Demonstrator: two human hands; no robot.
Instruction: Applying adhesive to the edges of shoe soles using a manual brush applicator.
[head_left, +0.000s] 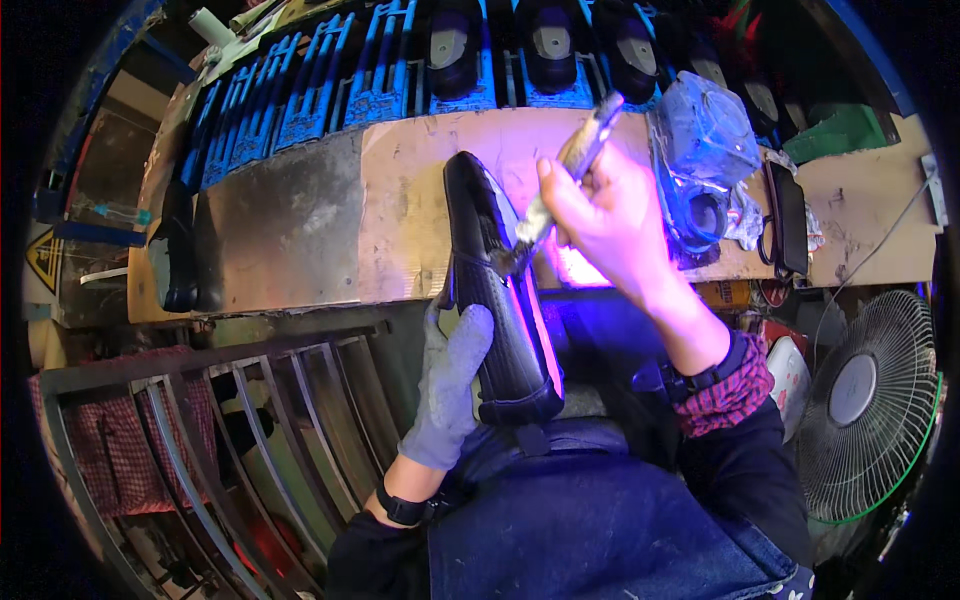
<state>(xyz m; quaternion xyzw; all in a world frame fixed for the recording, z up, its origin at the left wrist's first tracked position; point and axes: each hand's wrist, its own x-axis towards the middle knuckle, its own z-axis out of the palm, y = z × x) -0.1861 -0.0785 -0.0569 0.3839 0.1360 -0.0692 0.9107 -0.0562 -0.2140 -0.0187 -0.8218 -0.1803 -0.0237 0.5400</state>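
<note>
My left hand (452,385), in a grey glove, grips a black shoe (503,345) by its side near the lower end. The shoe is tilted, its toe or heel pointing away over the table edge; a violet glow runs along its right edge. My right hand (612,215) is bare and closed round the handle of a brush (580,148). The brush's dark bristles touch the right side of the shoe, around its middle. Part of the left fingers is hidden behind the shoe.
A cardboard-covered worktable (405,215) spans the front, with a blue slatted conveyor (380,65) behind it carrying several dark shoes. At the right stand a plastic-wrapped block (708,130), a small pot (703,215) and a fan (865,400). A metal rack (250,440) is at lower left.
</note>
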